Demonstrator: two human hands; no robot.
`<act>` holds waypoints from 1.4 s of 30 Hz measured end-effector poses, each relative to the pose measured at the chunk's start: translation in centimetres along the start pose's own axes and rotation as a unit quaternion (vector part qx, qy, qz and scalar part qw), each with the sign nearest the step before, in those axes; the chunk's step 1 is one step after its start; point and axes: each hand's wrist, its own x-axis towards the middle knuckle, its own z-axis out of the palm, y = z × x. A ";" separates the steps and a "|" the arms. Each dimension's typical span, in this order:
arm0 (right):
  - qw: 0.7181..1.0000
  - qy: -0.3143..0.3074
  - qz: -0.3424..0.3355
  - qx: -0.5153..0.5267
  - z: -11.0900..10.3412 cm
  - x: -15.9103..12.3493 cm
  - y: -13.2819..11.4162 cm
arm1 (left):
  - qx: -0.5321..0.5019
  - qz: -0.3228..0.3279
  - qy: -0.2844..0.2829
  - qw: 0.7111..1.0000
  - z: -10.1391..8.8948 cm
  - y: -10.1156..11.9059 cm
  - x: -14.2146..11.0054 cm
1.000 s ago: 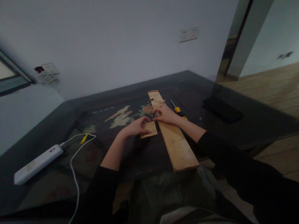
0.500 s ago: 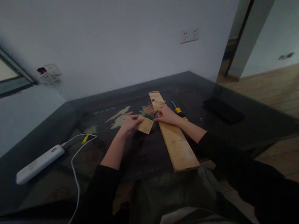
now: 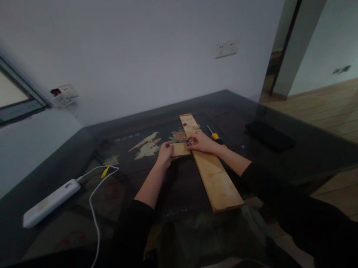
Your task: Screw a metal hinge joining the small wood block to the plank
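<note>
Dark surface (image 3: pixel 173 188), pale wall (image 3: pixel 140 46) behind. Small wooden piece (image 3: pixel 180 149): at the left side of the long board (image 3: pixel 218 179); left hand (image 3: pixel 166 154) closed on its left end. Right hand (image 3: pixel 202 143) over the board, fingertips pinched on a small shiny part (image 3: pixel 190 142) by the piece's right end; contact between part and piece cannot be told. Right of the board: yellow-and-black screwdriver (image 3: pixel 218 139), then dark flat object (image 3: pixel 270 135). Far left: white power strip (image 3: pixel 51 202), cable (image 3: pixel 93 212) attached.
</note>
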 end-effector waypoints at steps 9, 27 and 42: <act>1.000 0.002 -0.001 0.002 0.3 0.3 0.5 | -0.184 -0.100 -0.069 0.975 -0.1 0.4 0.0; 1.000 -0.004 -0.016 0.008 0.5 0.3 0.9 | -0.187 -0.065 -0.097 0.975 0.1 -0.2 -1.4; 1.000 0.004 -0.020 0.015 0.4 0.2 0.5 | -0.194 -0.061 -0.092 0.975 0.3 -0.2 -1.4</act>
